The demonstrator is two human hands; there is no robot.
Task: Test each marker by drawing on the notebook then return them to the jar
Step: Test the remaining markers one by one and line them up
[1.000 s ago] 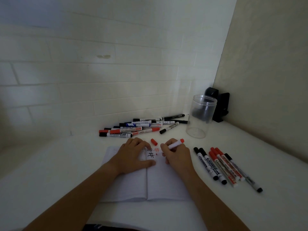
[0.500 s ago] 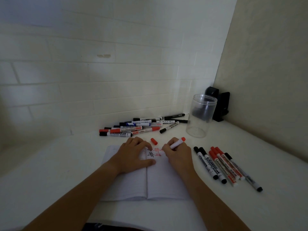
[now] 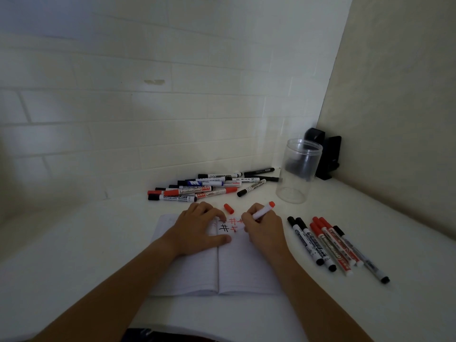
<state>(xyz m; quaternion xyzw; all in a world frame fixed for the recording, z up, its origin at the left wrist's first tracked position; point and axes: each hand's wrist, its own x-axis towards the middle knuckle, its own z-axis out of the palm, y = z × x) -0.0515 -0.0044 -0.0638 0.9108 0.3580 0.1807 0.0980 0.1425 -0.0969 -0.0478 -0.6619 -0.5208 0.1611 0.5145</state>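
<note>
The right hand (image 3: 264,225) pinches a red marker (image 3: 262,211) slanted over the open notebook (image 3: 237,270), tip at the red marks, while the left hand (image 3: 197,229) presses flat on the left page, the clear jar (image 3: 297,170) standing beyond.

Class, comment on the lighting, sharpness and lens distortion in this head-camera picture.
Head view: dim, soft light; the wide lens bends the wall's tile lines; the notebook and right hand look fairly sharp; the clear jar shows faint highlights, no strong glare.
</note>
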